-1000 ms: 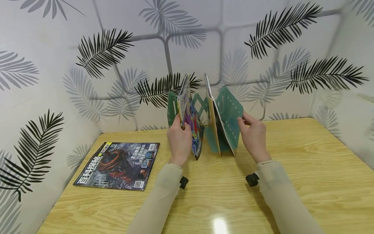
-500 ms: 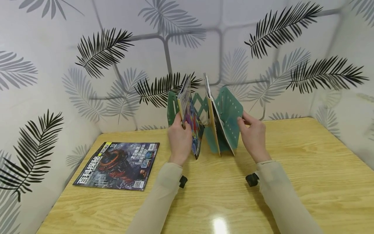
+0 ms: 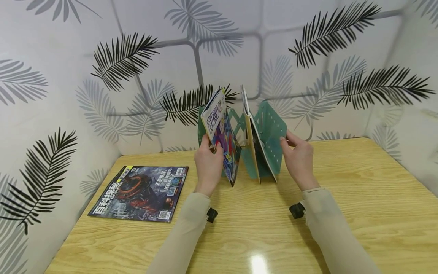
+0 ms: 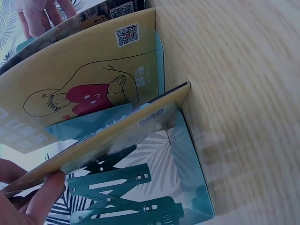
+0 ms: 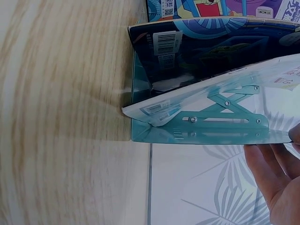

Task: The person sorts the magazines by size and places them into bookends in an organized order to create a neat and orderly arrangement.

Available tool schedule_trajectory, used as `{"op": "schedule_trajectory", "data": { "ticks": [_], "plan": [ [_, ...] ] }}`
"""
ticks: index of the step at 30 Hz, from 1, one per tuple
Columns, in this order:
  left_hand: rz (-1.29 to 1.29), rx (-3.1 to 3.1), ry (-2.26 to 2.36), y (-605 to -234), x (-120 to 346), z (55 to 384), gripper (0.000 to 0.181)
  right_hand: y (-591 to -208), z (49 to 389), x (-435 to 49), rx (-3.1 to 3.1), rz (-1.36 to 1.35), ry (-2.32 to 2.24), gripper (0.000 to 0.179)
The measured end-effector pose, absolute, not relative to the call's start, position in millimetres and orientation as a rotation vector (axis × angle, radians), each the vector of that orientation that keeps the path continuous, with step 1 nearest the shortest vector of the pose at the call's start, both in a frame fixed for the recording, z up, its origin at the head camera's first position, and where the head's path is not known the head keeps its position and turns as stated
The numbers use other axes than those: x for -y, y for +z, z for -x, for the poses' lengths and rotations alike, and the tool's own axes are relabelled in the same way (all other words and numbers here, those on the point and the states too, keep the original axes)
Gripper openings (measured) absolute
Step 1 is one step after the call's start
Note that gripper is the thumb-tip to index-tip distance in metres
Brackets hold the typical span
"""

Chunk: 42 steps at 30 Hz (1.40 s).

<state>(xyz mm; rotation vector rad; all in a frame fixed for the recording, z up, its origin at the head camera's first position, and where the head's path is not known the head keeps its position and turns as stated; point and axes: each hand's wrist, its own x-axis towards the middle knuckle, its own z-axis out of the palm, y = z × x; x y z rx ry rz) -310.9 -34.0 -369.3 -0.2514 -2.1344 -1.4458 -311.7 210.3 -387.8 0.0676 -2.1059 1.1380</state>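
My left hand pinches the near edge of a colourful magazine between thumb and fingers. The magazine stands upright but leans left within a green metal expandable bookend. Its lattice bars show below the magazine in the left wrist view. My right hand pinches the outer edge of the bookend's right panel, thumb inside and fingers behind. Between the held magazine and that panel stand other magazines, one with a yellow back cover. A white-covered one leans towards the right panel.
A dark magazine with a red machine on its cover lies flat on the left of the wooden table. A leaf-patterned wall rises close behind the bookend.
The magazine in my left hand has tilted further left, its top coming nearer and showing more of its cover. My right hand keeps its hold on the bookend panel.
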Motion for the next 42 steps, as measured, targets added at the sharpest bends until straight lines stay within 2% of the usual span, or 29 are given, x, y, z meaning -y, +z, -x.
{"op": "schedule_trajectory", "data": {
  "ticks": [26, 42],
  "plan": [
    [0.3, 2.198, -1.34, -371.9, 59.8, 284.4, 0.039, -387.2, 311.8, -209.9, 2.102, -0.064, 1.142, 0.034],
    [0.239, 2.185, -1.263, -380.3, 96.2, 260.7, 0.034, -388.4, 312.1, -209.9, 2.108, -0.056, 1.144, 0.035]
  ]
}}
